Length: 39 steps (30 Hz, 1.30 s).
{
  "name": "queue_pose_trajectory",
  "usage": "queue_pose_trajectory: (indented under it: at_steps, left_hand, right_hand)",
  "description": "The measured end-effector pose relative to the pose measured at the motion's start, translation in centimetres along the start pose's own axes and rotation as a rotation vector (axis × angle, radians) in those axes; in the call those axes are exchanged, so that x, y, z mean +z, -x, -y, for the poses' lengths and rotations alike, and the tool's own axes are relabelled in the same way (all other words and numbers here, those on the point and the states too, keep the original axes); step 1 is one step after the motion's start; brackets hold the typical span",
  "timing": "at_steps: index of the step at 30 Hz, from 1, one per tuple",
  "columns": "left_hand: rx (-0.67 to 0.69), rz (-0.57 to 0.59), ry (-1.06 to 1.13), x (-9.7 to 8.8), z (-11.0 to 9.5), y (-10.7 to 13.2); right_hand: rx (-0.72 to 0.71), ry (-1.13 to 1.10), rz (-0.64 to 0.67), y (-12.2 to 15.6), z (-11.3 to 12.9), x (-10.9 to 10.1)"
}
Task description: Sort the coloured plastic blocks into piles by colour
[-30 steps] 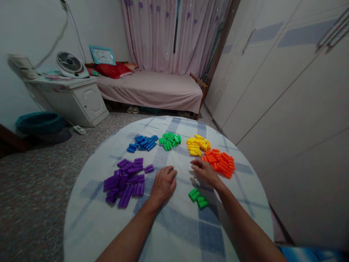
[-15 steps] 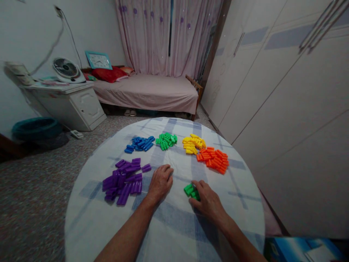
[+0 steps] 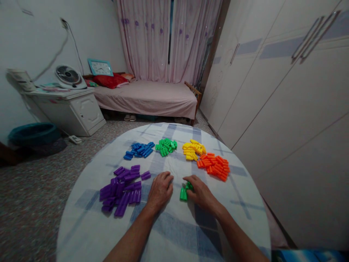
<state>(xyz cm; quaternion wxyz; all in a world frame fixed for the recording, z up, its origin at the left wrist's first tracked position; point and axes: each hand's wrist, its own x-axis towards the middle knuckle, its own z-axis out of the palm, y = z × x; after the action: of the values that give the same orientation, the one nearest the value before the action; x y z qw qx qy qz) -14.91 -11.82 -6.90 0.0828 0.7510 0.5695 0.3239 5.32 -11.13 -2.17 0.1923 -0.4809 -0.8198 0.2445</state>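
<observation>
My right hand (image 3: pixel 200 191) has its thumb and fingers around small green plastic pieces (image 3: pixel 189 186), partly hidden by the fingers. Just left of the fingertips, more of the green pieces (image 3: pixel 183 194) lie on the cloth. My left hand (image 3: pixel 161 187) rests palm down on the table, fingers lightly bent and holding nothing. Beside it to the left spreads a heap of purple tube-like pieces (image 3: pixel 121 193), with one purple pair (image 3: pixel 145 175) apart from the heap, close to my left hand.
Piles of blue (image 3: pixel 140 149), green (image 3: pixel 166 147), yellow (image 3: pixel 194 149) and orange pieces (image 3: pixel 214 166) form an arc across the far side of the round table (image 3: pixel 89 233). Beyond stand a bed (image 3: pixel 149 94), a white cabinet (image 3: pixel 87 112) with a fan, and a wardrobe (image 3: pixel 259 145) on the right.
My right hand has moved a little left and away from me, its fingers closing over some green pieces. Some green pieces now lie uncovered nearer me. My left hand stays in place.
</observation>
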Motion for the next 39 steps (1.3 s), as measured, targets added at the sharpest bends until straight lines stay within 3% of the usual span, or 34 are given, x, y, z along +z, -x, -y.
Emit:
queue_pose_trajectory:
  at_steps: [8, 14, 20, 24, 29, 33, 36, 39]
  left_hand:
    - [0.005, -0.008, 0.022, 0.0, -0.1, 0.0]
    - [-0.012, 0.0, 0.032, -0.1, -0.3, 0.0]
    - [-0.04, 0.021, 0.04, -0.4, -0.5, -0.1]
    - [-0.039, 0.016, 0.049, -0.4, -0.5, -0.1]
    - [-0.031, 0.025, 0.041, -0.3, -0.4, -0.1]
    - [-0.029, 0.022, 0.034, -0.4, -0.4, -0.2]
    - [-0.026, 0.017, 0.031, -0.4, -0.3, -0.1]
    - [-0.026, 0.014, 0.026, -0.2, -0.2, -0.1]
  right_hand:
    - [-0.051, -0.086, -0.215, -8.5, -1.5, 2.2]
    - [0.036, -0.144, -0.403, -15.2, -1.7, 4.3]
    - [0.111, -0.2, -0.522, -17.9, -1.3, 4.5]
    - [0.11, -0.238, -0.494, -15.3, -1.2, 3.7]
    - [0.03, -0.272, -0.184, -7.1, -1.2, 1.5]
    - [0.039, -0.17, -0.027, -1.1, -0.6, 0.1]
    - [-0.008, -0.046, 0.079, 1.0, 0.1, -0.1]
    - [-0.021, 0.061, 0.099, 1.4, 0.8, 0.2]
